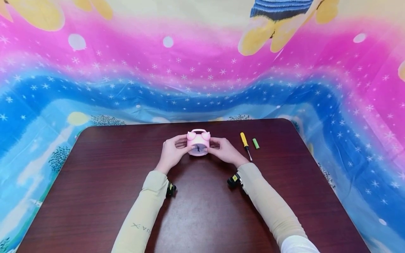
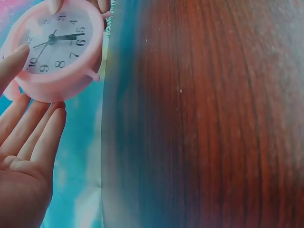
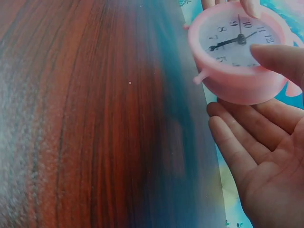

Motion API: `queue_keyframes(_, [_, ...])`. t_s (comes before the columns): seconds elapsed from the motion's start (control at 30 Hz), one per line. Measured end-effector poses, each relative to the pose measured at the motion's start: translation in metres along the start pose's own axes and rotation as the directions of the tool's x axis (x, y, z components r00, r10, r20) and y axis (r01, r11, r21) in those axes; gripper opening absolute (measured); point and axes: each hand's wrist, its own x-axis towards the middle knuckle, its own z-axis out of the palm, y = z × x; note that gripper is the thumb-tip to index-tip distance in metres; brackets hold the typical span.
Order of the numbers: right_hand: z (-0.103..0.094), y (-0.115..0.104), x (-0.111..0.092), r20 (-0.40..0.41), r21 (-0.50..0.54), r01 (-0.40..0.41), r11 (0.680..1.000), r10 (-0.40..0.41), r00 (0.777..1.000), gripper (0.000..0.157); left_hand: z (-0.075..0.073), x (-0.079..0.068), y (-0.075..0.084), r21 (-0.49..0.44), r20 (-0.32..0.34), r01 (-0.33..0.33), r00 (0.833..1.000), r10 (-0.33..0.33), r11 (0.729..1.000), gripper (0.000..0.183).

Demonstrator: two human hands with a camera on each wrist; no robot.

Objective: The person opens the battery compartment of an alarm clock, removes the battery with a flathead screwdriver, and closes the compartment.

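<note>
A pink alarm clock (image 1: 198, 142) with a top handle and two bells is held between both hands near the far side of the table. Its numbered dial (image 2: 61, 40) with black hands faces the person. My left hand (image 1: 172, 152) grips the clock's left side, thumb (image 2: 14, 66) over the front rim and fingers at the side and behind. On the other side my right hand (image 1: 225, 151) holds it the same way, its thumb (image 3: 278, 59) on the face's edge. Two small pink feet (image 3: 200, 77) stick out below the clock's body.
To the right of the clock a yellow-handled screwdriver (image 1: 244, 140) lies on the dark wooden table (image 1: 104, 182). Next to it is a green battery (image 1: 255, 143). A colourful printed cloth (image 1: 202, 66) hangs round the table's back and sides.
</note>
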Motion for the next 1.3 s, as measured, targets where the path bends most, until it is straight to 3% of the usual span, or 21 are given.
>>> queue_keyframes(0.47, [0.003,0.0,0.0,-0.026,0.043,-0.027,0.999,0.028,0.999,0.06,0.001,0.003,-0.003,0.058,-0.058,0.024,0.998,-0.021,0.998,0.046])
queue_keyframes(0.77, [0.006,0.002,0.001,-0.091,0.055,0.015,0.998,-0.01,0.996,0.062,0.002,0.005,-0.001,0.135,-0.015,0.012,1.0,-0.01,0.991,0.049])
queue_keyframes(1.07, [0.014,0.002,0.003,-0.146,0.082,-0.016,0.996,0.028,0.989,0.055,0.009,0.003,0.001,0.177,-0.025,0.003,1.0,0.002,0.984,0.048])
queue_keyframes(1.3, [0.021,0.003,0.007,-0.198,0.14,0.002,0.99,0.026,0.98,0.066,0.01,0.001,0.0,0.18,0.013,-0.021,1.0,0.019,0.983,0.049])
